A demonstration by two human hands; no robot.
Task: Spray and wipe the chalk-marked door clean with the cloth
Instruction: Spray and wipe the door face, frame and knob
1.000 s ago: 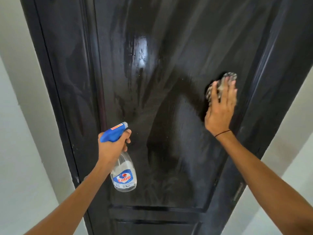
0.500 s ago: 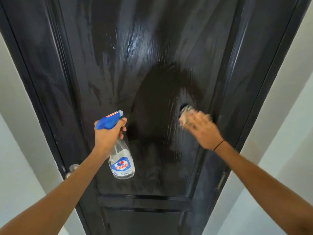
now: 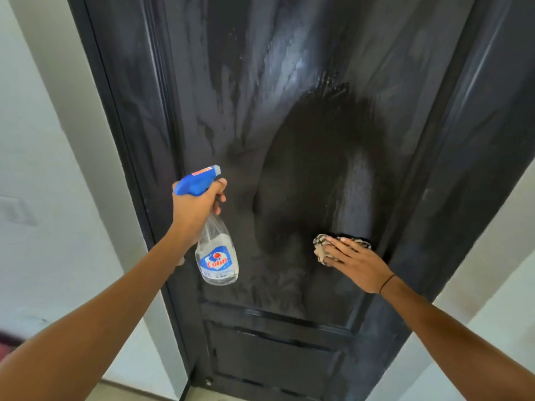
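Note:
A black panelled door [image 3: 289,96] fills the view, streaked with grey haze and wet smears; a darker wiped patch runs down its middle right. My right hand [image 3: 357,264] presses a crumpled patterned cloth [image 3: 321,247] flat against the door, low on the upper panel, fingers stretched over it. My left hand [image 3: 197,206] grips the neck of a clear spray bottle [image 3: 217,256] with a blue trigger head, held in front of the door's left side, nozzle pointing toward the door.
White walls [image 3: 43,169] flank the dark door frame on both sides. A lower door panel [image 3: 269,357] sits beneath the hands, and a strip of pale floor [image 3: 139,393] shows at the bottom left.
My right hand has slid the cloth down the door from upper right to low on the panel, leaving a dark wiped track. The view tilted downward. The bottle hand stayed roughly in place.

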